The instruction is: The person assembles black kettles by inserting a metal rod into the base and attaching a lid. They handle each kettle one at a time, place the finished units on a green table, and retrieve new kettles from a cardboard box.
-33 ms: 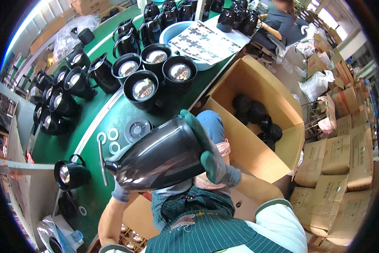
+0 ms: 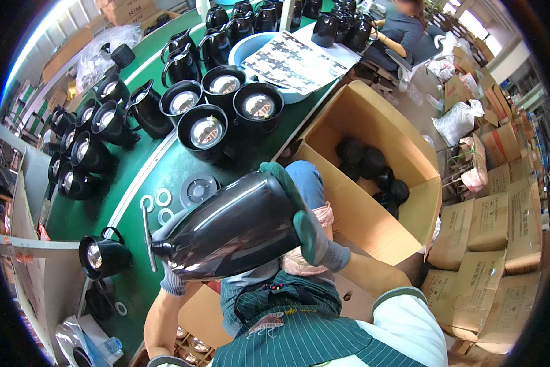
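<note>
A glossy black jug body [image 2: 235, 226] lies on its side across my lap, its narrow end toward the left. Gloved in green and grey, my right hand [image 2: 308, 229] is wrapped round the wide end, thumb in front and fingers over the top. My left hand [image 2: 169, 269], in a greyish glove, is under and behind the narrow end, its fingers mostly hidden by the jug. A thin metal bar [image 2: 149, 238] stands crosswise at the narrow tip. White rings [image 2: 163, 197] and a dark round disc [image 2: 199, 190] lie on the green table just beyond.
Several black jugs with shiny liners [image 2: 204, 131] stand on the green table [image 2: 143, 183]. A blue basin [image 2: 244, 50] bears a patterned sheet [image 2: 296, 61]. At right, an open carton [image 2: 330, 183] holds black round parts [image 2: 373, 162]. Stacked cartons [image 2: 501, 244] line the right; a co-worker [image 2: 403, 30] sits far off.
The narrow end of the jug and the metal bar sit slightly lower, and the reflections on the jug have shifted a little. Both hands keep nearly the same places.
</note>
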### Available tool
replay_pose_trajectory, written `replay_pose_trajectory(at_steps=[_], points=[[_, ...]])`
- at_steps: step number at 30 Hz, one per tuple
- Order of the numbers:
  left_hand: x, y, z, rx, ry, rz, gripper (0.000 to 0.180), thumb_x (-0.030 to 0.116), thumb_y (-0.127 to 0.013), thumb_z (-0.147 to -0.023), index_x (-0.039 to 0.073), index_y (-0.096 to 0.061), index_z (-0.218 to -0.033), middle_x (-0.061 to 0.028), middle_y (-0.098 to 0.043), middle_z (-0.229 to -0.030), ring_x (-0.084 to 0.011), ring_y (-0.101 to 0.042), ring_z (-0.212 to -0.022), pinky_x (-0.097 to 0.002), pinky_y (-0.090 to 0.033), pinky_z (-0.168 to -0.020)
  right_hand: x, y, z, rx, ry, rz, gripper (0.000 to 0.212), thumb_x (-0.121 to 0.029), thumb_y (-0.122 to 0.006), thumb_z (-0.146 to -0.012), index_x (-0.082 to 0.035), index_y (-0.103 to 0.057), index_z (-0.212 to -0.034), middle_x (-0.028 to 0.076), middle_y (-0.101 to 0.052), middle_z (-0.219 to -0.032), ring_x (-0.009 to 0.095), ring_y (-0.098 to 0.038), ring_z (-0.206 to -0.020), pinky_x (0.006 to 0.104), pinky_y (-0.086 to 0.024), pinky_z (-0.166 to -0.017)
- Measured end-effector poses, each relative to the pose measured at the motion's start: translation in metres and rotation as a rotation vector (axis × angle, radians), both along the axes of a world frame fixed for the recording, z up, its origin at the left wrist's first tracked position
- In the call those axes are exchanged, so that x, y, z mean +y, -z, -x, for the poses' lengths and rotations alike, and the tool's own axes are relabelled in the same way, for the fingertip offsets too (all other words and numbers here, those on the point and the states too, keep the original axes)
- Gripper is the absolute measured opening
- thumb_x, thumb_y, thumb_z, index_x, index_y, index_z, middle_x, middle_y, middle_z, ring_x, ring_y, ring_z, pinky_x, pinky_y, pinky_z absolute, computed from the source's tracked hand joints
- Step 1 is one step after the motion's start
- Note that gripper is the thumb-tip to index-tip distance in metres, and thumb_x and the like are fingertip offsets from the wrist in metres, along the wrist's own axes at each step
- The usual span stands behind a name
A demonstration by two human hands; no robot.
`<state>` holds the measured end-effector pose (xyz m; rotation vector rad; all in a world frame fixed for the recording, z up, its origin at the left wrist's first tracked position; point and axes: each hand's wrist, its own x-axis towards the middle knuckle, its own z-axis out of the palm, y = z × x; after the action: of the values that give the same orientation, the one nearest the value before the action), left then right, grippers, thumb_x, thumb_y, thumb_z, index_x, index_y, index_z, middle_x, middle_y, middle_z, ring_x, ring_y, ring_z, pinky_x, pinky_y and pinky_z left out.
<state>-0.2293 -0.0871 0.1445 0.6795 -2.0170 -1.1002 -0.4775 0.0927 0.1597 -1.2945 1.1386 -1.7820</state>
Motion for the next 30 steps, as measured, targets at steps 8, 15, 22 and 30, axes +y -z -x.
replay_pose_trajectory(at_steps=[8, 15, 22, 30], points=[[0.053, 0.015, 0.037, -0.020, 0.086, -0.156, 0.071, 0.032, -0.089, -0.074, 0.000, -0.066, -0.133, -0.0179, -0.070, -0.127, -0.0253, -0.073, -0.109, -0.0408, -0.058, -0.093, 0.010, -0.027, 0.049, -0.215, -0.004, -0.302, 0.060, -0.035, -0.057, -0.105, -0.003, -0.046, -0.155, 0.014, -0.053, -0.151, 0.024, -0.049, -0.140, 0.0405, -0.034, -0.122], [0.023, 0.054, -0.037, -0.555, -0.137, 0.555, 0.061, 0.035, -0.080, -0.081, 0.006, -0.063, -0.132, -0.0189, -0.061, -0.132, -0.0412, -0.059, -0.120, -0.0553, -0.045, -0.106, 0.024, -0.037, 0.077, 0.575, -0.227, -0.364, 0.086, -0.022, -0.093, -0.066, -0.002, -0.059, -0.143, 0.019, -0.055, -0.148, 0.032, -0.058, -0.133, 0.0422, -0.045, -0.114], [-0.049, 0.145, -0.137, -0.709, -0.681, 0.068, 0.063, 0.034, -0.075, -0.092, 0.002, -0.057, -0.143, -0.0208, -0.071, -0.121, -0.0366, -0.070, -0.109, -0.0418, -0.053, -0.095, 0.005, 0.030, 0.021, 0.771, -0.379, -0.179, 0.108, -0.043, -0.095, -0.064, -0.003, -0.047, -0.153, 0.019, -0.052, -0.148, 0.036, -0.056, -0.133, 0.0457, -0.048, -0.108], [0.024, -0.048, 0.030, -0.282, 0.214, -0.270, 0.058, 0.004, -0.078, -0.086, -0.003, -0.060, -0.140, -0.0108, -0.076, -0.113, -0.0177, -0.072, -0.104, -0.0331, -0.058, -0.090, 0.016, 0.066, 0.012, -0.336, -0.074, -0.208, 0.125, -0.091, -0.045, -0.085, -0.004, -0.008, -0.167, 0.024, -0.045, -0.155, 0.036, -0.057, -0.133, 0.0483, -0.045, -0.114]])
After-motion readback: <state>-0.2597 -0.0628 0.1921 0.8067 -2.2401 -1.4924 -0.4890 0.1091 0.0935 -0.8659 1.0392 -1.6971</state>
